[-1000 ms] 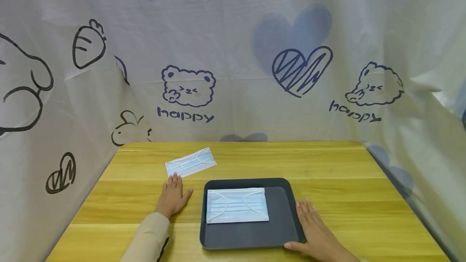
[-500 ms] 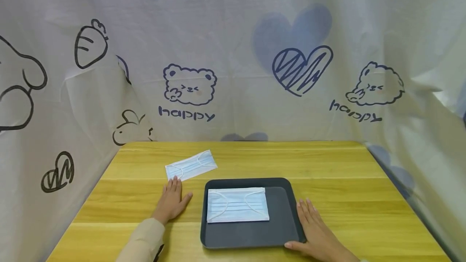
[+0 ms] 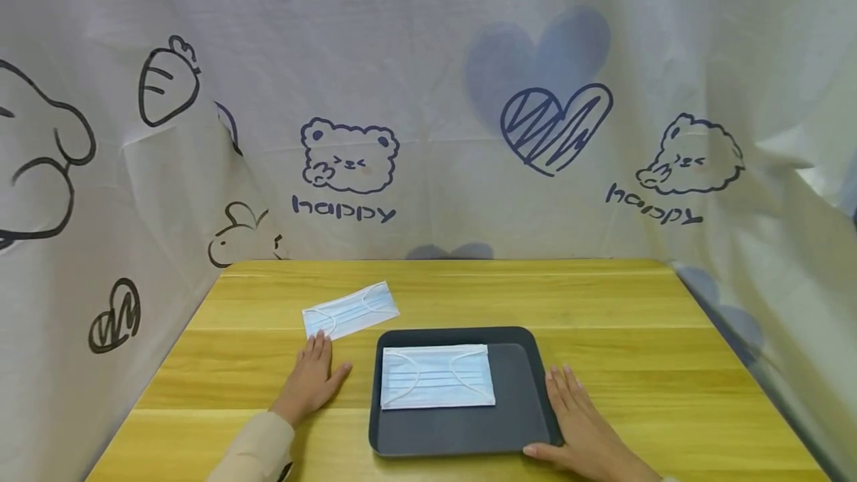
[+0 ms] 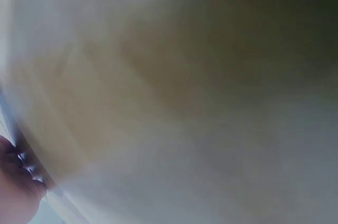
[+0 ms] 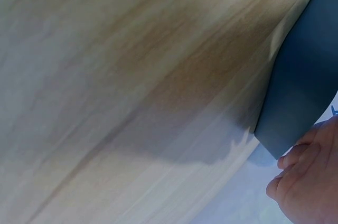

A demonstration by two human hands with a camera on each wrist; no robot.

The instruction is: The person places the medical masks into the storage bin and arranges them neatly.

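Note:
A light blue face mask [image 3: 352, 311] with white ear loops lies slanted on the table, left of centre. Straight fingertips of my left hand [image 3: 306, 381] rest on its near left corner, thumb spread to the right. A second face mask [image 3: 435, 378] lies flat inside the dark grey tray [image 3: 462, 434], toward its left side. Beside the tray's right edge, my right hand [image 3: 584, 426] lies with extended fingers along the rim and thumb at the near corner. The right wrist view shows the tray's outer wall [image 5: 301, 76] against those fingers. In the left wrist view most of the hand is out of frame.
The wooden table [image 3: 669, 363] has a yellow striped grain. Behind it and along both sides hangs a white curtain [image 3: 428, 184] with hearts, bears and other line drawings.
My left hand has slid toward the table's near side and slightly left, and the slanted face mask has moved nearer with it. My right hand, the tray and its mask have stayed put.

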